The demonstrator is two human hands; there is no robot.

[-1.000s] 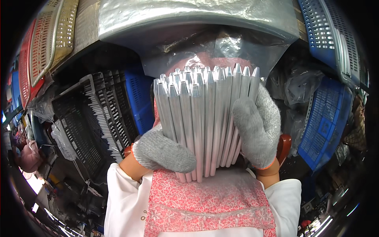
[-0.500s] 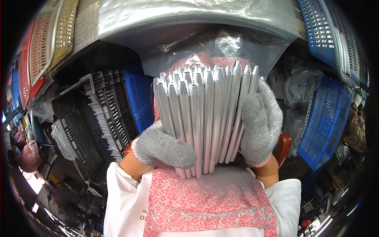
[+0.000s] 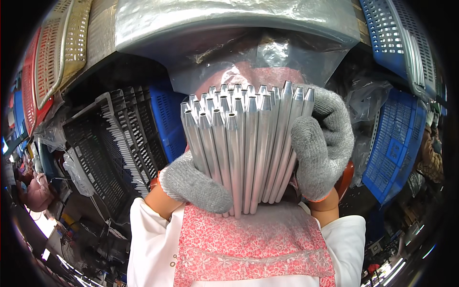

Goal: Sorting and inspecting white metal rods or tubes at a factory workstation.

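Note:
A large bundle of silvery metal tubes (image 3: 248, 153) stands nearly upright before my chest, tapered open ends up. My left hand (image 3: 195, 185), in a grey knit glove, clasps the lower left side, its thumb across the front. On the upper right, my right hand (image 3: 322, 146), gloved alike, curls round the outer tubes with its thumb in front. Its bent fingers reach behind the bundle's edge and are partly hidden. The bottom ends hang just over my pink floral apron (image 3: 253, 244).
Clear plastic sheeting (image 3: 239, 14) covers the surface ahead. Black crates (image 3: 100, 158) and a blue crate (image 3: 165, 119) stand at left, another blue crate (image 3: 394, 143) at right. Baskets (image 3: 57, 48) line the upper left; a blue basket (image 3: 382, 31) holds metal rods at upper right. A person (image 3: 36, 191) is far left.
The bundle's top has dropped slightly and tipped toward me, showing more tube ends. My right hand has shifted a little outward, its fingers more bent. My left hand has slid slightly down and left.

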